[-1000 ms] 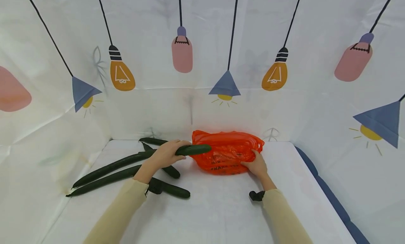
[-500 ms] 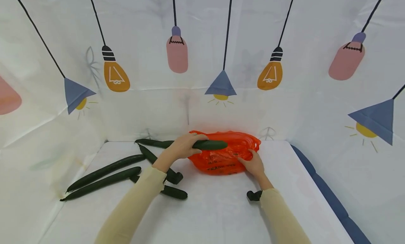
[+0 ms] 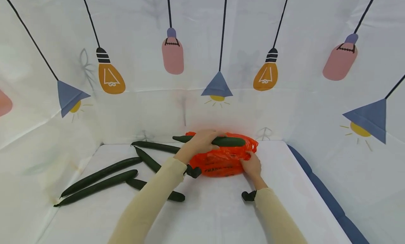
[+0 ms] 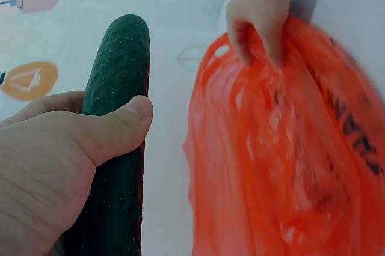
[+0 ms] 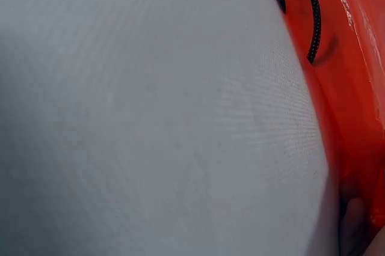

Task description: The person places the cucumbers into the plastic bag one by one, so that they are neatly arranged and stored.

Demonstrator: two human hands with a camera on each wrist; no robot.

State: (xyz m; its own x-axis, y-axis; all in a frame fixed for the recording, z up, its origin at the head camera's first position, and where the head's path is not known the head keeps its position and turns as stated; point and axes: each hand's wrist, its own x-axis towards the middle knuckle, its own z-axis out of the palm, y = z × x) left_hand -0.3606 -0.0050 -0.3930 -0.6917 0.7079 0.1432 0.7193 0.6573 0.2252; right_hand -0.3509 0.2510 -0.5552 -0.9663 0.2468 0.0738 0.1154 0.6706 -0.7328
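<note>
Holding cucumber (image 3: 229, 141), outside red bag (image 3: 218, 165), interior hidden

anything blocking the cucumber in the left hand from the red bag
Nothing visible: in the left wrist view, the gap between the cucumber and the red bag is clear. The right hand holds the bag's right end. I can't tell whether the bag's mouth is open.

Cucumber (image 3: 229, 141): dark green, pale-specked, held near-level, gripped mid-length, blunt end pointed to 3 o'clock, thin end to 9. Bag (image 3: 221, 165): orange-red plastic, black-lettered, crumpled, laid toward 12 o'clock, pinched at its 3 o'clock end.
</note>
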